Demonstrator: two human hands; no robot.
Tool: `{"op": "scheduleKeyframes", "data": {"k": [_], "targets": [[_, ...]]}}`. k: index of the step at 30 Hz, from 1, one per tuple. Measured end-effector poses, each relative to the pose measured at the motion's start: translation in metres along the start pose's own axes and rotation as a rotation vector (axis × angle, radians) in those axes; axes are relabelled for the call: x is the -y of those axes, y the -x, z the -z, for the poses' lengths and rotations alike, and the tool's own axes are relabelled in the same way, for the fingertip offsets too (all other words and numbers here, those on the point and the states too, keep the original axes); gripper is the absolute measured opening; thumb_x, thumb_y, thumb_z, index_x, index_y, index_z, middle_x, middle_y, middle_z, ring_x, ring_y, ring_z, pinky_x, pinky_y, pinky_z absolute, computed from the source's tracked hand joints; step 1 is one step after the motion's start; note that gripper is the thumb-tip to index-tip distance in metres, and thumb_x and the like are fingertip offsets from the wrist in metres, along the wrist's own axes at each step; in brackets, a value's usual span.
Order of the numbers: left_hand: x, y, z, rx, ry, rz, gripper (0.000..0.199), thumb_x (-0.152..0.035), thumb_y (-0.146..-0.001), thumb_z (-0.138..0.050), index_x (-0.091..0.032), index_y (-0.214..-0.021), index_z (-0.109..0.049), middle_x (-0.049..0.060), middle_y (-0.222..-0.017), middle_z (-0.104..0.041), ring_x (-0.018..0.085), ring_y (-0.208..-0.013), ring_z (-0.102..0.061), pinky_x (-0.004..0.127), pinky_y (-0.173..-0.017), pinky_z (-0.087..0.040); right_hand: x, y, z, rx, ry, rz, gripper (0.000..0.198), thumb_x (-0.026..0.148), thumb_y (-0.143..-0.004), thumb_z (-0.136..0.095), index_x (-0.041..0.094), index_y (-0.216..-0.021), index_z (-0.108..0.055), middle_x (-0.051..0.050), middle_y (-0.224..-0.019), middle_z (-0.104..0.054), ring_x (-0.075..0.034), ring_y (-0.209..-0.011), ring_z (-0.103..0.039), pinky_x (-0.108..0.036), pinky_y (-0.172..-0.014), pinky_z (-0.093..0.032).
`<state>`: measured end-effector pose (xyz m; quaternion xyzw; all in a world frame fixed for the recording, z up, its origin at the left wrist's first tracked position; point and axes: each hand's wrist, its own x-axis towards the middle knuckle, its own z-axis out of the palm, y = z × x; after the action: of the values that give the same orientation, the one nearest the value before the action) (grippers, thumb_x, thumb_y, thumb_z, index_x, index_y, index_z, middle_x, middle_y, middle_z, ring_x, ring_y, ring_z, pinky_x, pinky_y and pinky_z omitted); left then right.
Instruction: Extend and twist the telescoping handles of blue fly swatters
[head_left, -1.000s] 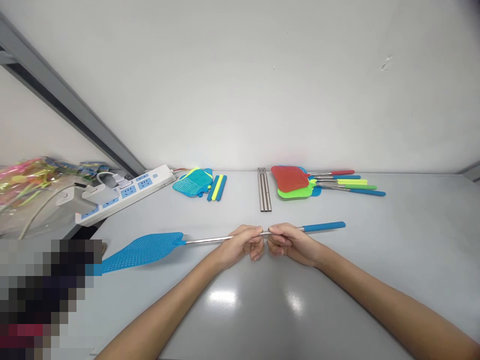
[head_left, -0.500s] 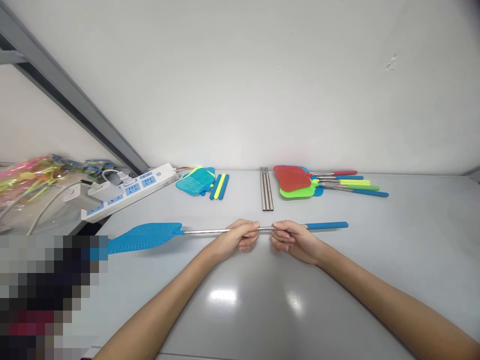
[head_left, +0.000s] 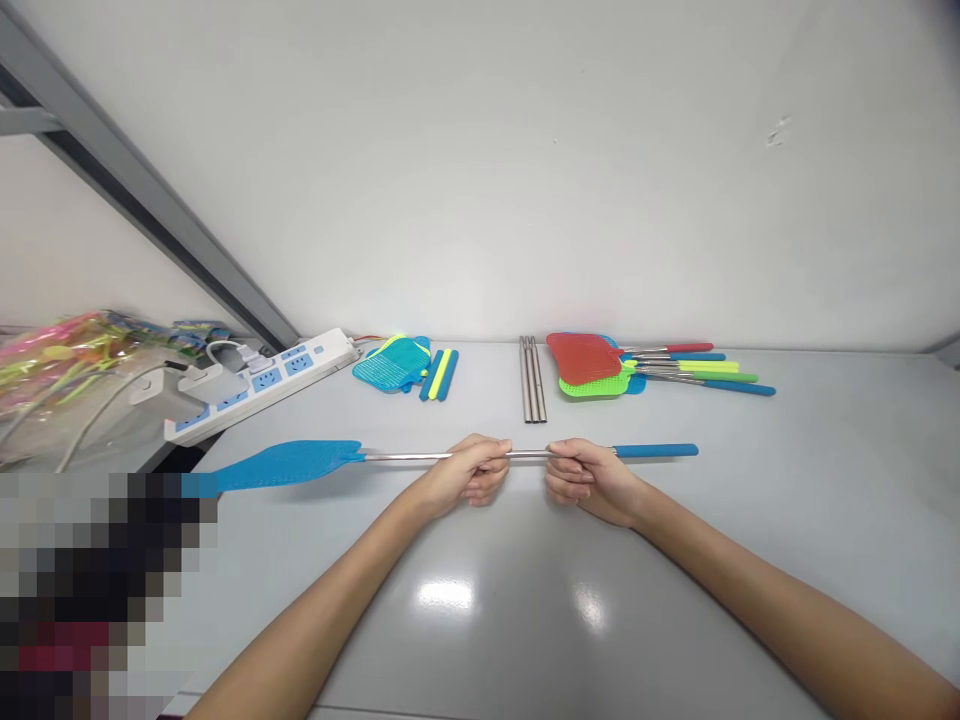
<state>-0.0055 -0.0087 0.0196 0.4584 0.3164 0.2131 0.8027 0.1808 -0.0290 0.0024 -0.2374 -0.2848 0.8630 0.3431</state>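
Note:
A blue fly swatter with a thin metal rod and a blue grip lies crosswise in both my hands, above the grey table. My left hand is closed around the rod on the side of the swatter's head. Closed on the rod near the blue grip is my right hand. A short stretch of bare rod shows between the two fists. Part of the swatter's head is covered by the blurred patch at the left.
Several finished fly swatters lie stacked at the back right. Beside them are metal tubes. Further left lie blue and yellow grips and loose swatter heads. A power strip and plastic-wrapped goods sit at the left.
My left hand has moved slightly left, widening the gap between my hands and showing more rod. The swatter's head has shifted a little left and turned flatter.

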Motion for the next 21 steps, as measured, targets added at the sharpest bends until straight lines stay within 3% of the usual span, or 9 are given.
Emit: {"op": "scheduleKeyframes", "data": {"k": [21], "targets": [[0.0071,-0.0025,-0.0036,-0.061,-0.112,-0.112,0.039,-0.034,-0.079,-0.038,-0.018,-0.046,-0.028,-0.007,-0.036,-0.023,0.006,-0.033,-0.021,0.021,-0.039,-0.027,0.0016,-0.0001,0.0018,0.008,0.018,-0.024,0.037,0.026,-0.081,-0.035,0.016,-0.045,-0.036,0.005,-0.04,-0.025,-0.01,-0.045,-0.036,-0.027,-0.054,-0.029]]}}
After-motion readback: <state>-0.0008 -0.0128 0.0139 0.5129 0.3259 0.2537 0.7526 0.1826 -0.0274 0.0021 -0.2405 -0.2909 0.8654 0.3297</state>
